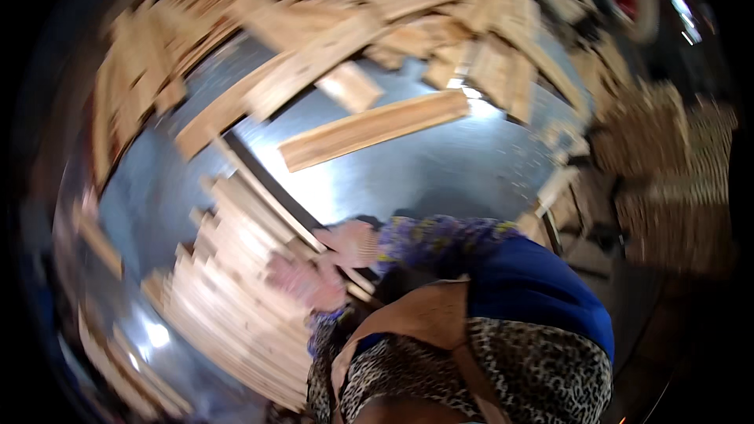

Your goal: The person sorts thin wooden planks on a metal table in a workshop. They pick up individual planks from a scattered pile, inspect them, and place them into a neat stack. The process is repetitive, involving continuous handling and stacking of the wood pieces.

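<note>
Both my hands wear pinkish gloves with flowered cuffs, and motion smears their fingers. My left hand [306, 281] lies on the right side of a row of pale wooden strips [228, 298], which are packed side by side with uneven far ends. Just beyond and to its right is my right hand [351, 243], its fingers pointing left. A long thin wooden strip [267, 192] runs from the upper left down to my hands and passes partly under them. Whether either hand grips it cannot be made out.
A single board [373, 132] lies on the shiny metal table [377, 180] ahead. Loose boards [314, 63] are heaped across the far side, with more wood [129, 86] at the far left. Bundled wood [675, 188] is stacked at the right. Loose strips [118, 361] lie at the near left.
</note>
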The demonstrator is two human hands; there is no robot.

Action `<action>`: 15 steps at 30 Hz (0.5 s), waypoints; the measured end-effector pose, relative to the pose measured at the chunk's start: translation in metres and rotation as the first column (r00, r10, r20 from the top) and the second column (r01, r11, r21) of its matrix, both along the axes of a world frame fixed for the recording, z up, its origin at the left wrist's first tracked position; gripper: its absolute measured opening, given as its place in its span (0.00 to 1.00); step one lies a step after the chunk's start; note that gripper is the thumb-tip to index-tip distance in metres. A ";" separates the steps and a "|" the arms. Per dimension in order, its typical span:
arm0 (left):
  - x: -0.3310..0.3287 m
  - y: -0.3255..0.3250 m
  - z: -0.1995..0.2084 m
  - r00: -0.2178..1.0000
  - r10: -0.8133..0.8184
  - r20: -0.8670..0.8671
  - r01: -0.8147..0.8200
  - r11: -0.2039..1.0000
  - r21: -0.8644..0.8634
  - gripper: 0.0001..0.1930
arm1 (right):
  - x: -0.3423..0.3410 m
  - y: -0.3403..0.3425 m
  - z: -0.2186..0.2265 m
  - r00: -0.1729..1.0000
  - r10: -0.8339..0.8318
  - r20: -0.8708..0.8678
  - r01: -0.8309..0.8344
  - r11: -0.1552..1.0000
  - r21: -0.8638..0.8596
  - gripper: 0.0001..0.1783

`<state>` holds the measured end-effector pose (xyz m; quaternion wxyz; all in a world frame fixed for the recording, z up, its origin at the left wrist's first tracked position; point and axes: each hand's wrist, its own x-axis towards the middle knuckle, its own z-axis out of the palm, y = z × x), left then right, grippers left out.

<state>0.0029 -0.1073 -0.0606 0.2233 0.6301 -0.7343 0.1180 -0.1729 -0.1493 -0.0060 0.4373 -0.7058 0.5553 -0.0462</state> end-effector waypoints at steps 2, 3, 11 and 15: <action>0.013 0.013 -0.001 0.988 0.028 -0.154 0.002 0.982 0.191 0.43 | 0.025 0.012 -0.041 0.981 0.181 -0.065 -0.178 0.983 0.040 0.22; 0.011 0.015 -0.007 0.975 0.082 -0.204 -0.035 0.974 0.224 0.46 | -0.002 -0.045 0.036 0.889 0.444 -0.108 -0.405 0.875 0.266 0.23; -0.009 -0.003 0.074 0.996 0.086 -0.010 -0.074 0.899 0.431 0.44 | -0.140 -0.168 0.008 0.805 0.150 -0.575 -0.336 0.913 -0.233 0.47; -0.008 -0.010 0.086 0.985 0.146 -0.088 -0.083 0.859 0.505 0.43 | -0.086 -0.175 0.036 0.879 -0.020 -0.476 -0.026 0.996 -0.089 0.46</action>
